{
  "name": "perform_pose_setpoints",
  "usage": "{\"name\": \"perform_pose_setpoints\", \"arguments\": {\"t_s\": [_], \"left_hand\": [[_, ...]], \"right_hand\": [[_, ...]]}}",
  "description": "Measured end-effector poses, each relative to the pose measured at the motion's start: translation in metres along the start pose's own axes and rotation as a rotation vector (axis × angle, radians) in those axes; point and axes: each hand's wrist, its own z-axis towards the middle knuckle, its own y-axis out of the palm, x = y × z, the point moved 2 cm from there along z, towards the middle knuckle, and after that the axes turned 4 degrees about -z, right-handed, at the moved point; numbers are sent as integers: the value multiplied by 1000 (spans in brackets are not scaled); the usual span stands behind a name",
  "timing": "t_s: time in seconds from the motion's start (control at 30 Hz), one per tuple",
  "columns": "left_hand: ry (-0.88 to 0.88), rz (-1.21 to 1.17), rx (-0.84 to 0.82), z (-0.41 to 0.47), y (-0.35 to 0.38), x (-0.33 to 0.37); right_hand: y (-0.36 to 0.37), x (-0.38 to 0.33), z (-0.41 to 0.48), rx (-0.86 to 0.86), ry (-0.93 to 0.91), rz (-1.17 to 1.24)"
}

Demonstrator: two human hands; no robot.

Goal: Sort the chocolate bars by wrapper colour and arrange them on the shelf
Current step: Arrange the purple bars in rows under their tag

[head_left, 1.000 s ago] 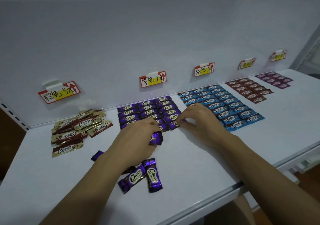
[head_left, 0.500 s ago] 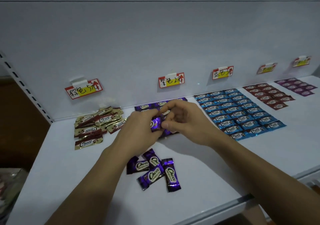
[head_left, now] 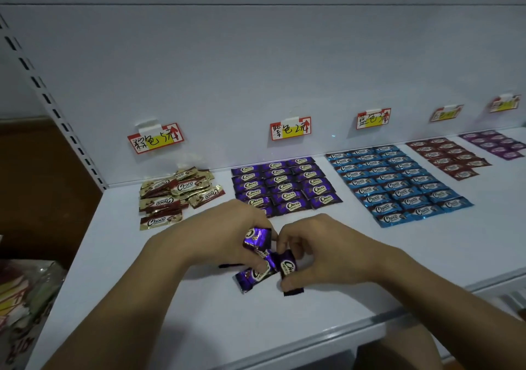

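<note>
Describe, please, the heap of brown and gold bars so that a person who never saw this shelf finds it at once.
Start at the white shelf and the price tags on its back wall. Under the leftmost tag, left of the purple rows, lies the brown and gold heap. It alone is a loose, overlapping pile; the groups to its right lie in neat rows.

shelf front: free | rear: gold pile, purple rows, blue rows | gaps apparently passable
</note>
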Motion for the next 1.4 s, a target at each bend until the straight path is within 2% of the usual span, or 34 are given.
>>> {"name": "perform_pose_setpoints", "arguments": {"t_s": [0.13,0.27,0.5,0.53,0.67,0.77,0.93,1.1,1.17,1.23,1.33,1.4], "left_hand": [[-45,47,-32,-3,11,7],[-69,152,-30,-7,12,10],[-159,40,63,-32,18,0],[-165,-50,118,-37,19,-1],[-238,-746,482,-55,11,-4],[-364,-970,685,-62,2,-22],[-448,-1522,793,-63,1,-33],[-519,-1780,796,-63,0,-24],[-540,-1759,792,-65,0,-23],[-510,-1590,772,-66,-1,-26],[-413,-958,683,-68,0,-35],[-393,-566,601,-68,3,-42]], "right_hand": [[-8,11,-9,10,39,100],[-6,13,-16,118,8,17],[11,14,2,293,-2,-19],[14,16,8,316,-14,-33],[28,16,30,415,-30,-81],[36,11,35,481,-19,-61],[44,11,36,530,13,-72],[44,10,37,560,19,-84],[39,5,34,625,-7,-81],[32,-7,30,645,-96,-49],[33,-28,30,446,-150,41],[40,-33,33,371,-137,14]]}}
